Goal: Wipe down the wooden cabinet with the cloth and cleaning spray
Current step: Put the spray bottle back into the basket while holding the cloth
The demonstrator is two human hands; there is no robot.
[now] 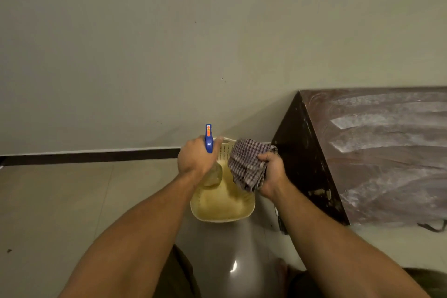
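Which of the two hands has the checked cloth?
The right hand, nearest the dark wooden cabinet, grips the checked cloth; the left hand holds the blue-topped spray bottle instead.

This looks like a room in a home. A plain painted wall [145, 43] runs along the far side, edged at the bottom by a dark skirting strip [96, 156], and the floor [60, 201] is laid in large, glossy pale tiles. On the right a low, dark wooden cabinet [375, 152] stands against that wall, its side chipped and its top streaked whitish. A cream plastic basket [222, 210] sits on the floor beside it, with a checked cloth [246, 164] and a blue-topped spray bottle [208, 139] above it, both ordinary household cleaning things.
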